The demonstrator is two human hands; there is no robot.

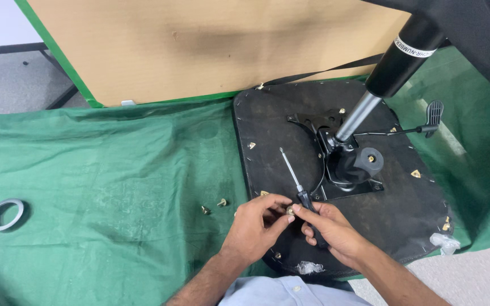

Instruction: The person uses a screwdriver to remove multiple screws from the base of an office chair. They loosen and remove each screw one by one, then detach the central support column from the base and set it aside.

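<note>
While the head view looks down on a table draped in green cloth (114, 164), a black upturned chair seat (267, 136) is seen lying at its right side, with a mounting plate (350, 170) and a gas cylinder (387, 73) rising from the seat's middle. Near the seat's front edge, a small brass screw (290, 211) is pinched between the thumb and fingertips of the left hand (254, 226). A screwdriver (297, 184) is gripped by the right hand (329, 226), whose fingers are closed around the black handle; the metal shaft is pointed away, toward the seat's centre. The two hands are held just beside each other, touching at the screw. Two more brass screws (213, 206) are left lying on the cloth just beyond the seat's left edge. A roll of tape (5, 214) is set well apart, near the table's left edge. A wooden board (199, 45) is propped along the far edge.
</note>
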